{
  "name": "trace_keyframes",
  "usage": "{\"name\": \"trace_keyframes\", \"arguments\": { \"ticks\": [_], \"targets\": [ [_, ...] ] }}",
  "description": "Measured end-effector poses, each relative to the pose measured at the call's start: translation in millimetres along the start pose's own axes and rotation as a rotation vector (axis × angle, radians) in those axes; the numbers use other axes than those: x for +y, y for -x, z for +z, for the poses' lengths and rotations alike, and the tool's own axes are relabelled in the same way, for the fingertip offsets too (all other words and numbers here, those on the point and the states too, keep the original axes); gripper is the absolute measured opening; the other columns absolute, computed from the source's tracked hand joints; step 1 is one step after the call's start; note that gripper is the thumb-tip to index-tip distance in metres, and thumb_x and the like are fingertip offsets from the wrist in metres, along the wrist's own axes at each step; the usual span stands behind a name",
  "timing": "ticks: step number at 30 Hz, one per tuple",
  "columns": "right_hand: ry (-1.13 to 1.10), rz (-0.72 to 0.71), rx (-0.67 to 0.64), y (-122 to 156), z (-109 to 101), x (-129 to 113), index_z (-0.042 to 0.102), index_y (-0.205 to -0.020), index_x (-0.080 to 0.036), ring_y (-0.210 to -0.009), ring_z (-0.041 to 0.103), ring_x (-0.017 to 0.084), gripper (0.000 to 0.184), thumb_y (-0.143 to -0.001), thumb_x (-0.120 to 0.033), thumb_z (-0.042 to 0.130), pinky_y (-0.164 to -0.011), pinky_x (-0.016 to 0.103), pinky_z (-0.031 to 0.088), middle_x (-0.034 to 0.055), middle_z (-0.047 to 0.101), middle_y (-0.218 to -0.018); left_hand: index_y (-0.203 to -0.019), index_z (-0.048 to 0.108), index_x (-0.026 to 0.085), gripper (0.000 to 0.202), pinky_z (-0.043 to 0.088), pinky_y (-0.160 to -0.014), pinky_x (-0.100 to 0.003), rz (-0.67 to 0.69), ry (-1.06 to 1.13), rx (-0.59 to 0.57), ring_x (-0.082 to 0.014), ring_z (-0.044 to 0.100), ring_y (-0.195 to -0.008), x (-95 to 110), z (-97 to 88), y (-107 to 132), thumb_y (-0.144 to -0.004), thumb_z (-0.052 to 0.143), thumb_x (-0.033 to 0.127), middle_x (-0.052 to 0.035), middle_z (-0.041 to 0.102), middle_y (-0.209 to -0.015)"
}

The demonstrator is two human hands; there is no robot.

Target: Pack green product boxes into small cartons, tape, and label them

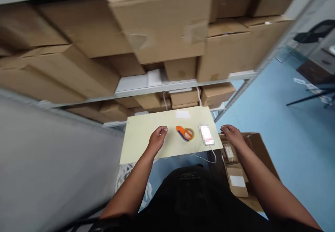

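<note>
My left hand point(158, 136) is over the pale yellow tabletop point(141, 134), its fingers curled in with nothing visible in them. To its right, apart from it, lies an orange tape dispenser point(185, 133) with a dark blue edge and a yellow ring. Farther right on the table is a phone-like device point(206, 135), its bright face blurred out, with a white cable point(215, 157) running off the near edge. My right hand point(232, 135) hovers just past the table's right end, above an open carton; its fingers are curled too, and no object shows in them.
A metal shelf rack point(157, 87) full of cardboard boxes point(167, 26) rises behind the table. A white paper point(183, 114) lies at the table's back edge. The open carton point(264, 155) at right holds smaller boxes. A grey wall point(52, 162) borders the left.
</note>
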State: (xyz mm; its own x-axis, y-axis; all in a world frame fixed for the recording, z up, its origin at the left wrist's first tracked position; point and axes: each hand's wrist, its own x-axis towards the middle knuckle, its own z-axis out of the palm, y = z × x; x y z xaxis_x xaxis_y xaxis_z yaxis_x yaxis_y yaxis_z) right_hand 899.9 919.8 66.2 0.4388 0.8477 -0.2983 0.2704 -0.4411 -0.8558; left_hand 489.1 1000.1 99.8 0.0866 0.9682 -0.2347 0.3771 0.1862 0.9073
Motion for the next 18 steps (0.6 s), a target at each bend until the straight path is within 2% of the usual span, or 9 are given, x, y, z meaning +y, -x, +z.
{"name": "trace_keyframes", "arguments": {
  "ticks": [4, 9, 14, 18],
  "targets": [
    [-0.016, -0.052, -0.081, 7, 74, -43, 0.071, -0.092, -0.021, -0.087, 0.074, 0.025, 0.033, -0.083, -0.052, 0.063, -0.076, 0.034, 0.056, 0.0081, 0.077, -0.095, -0.109, 0.071, 0.022, 0.042, 0.052, -0.093, -0.038, -0.036, 0.065, 0.148, -0.025, 0.067, -0.105, -52, -73.7, 42, -0.089, 0.059, 0.057, -0.0079, 0.074, -0.11],
    [0.043, -0.157, -0.247, 36, 185, -90, 0.071, -0.094, -0.021, -0.091, 0.075, 0.026, 0.034, -0.084, -0.052, 0.062, -0.078, 0.036, 0.058, 0.0094, 0.079, -0.101, -0.107, 0.07, 0.02, 0.042, 0.052, -0.094, -0.037, -0.064, 0.089, 0.286, -0.0237, 0.069, -0.102, -105, -150.1, 99, -0.088, 0.059, 0.055, -0.0075, 0.075, -0.109],
    [0.14, -0.274, -0.435, 68, 291, -128, 0.071, -0.101, -0.022, -0.096, 0.076, 0.027, 0.036, -0.088, -0.051, 0.057, -0.079, 0.036, 0.058, 0.0109, 0.078, -0.108, -0.106, 0.07, 0.02, 0.037, 0.054, -0.091, -0.036, -0.14, 0.071, 0.419, -0.0235, 0.07, -0.1, -129, -216.0, 155, -0.089, 0.056, 0.05, -0.0059, 0.076, -0.104],
    [0.251, -0.356, -0.595, 76, 354, -155, 0.071, -0.1, -0.024, -0.099, 0.075, 0.028, 0.034, -0.087, -0.052, 0.057, -0.079, 0.036, 0.057, 0.0085, 0.077, -0.109, -0.102, 0.071, 0.022, 0.031, 0.054, -0.09, -0.037, -0.215, 0.09, 0.552, -0.0242, 0.07, -0.1, -144, -248.4, 185, -0.089, 0.056, 0.046, -0.005, 0.077, -0.101]
  ]
}}
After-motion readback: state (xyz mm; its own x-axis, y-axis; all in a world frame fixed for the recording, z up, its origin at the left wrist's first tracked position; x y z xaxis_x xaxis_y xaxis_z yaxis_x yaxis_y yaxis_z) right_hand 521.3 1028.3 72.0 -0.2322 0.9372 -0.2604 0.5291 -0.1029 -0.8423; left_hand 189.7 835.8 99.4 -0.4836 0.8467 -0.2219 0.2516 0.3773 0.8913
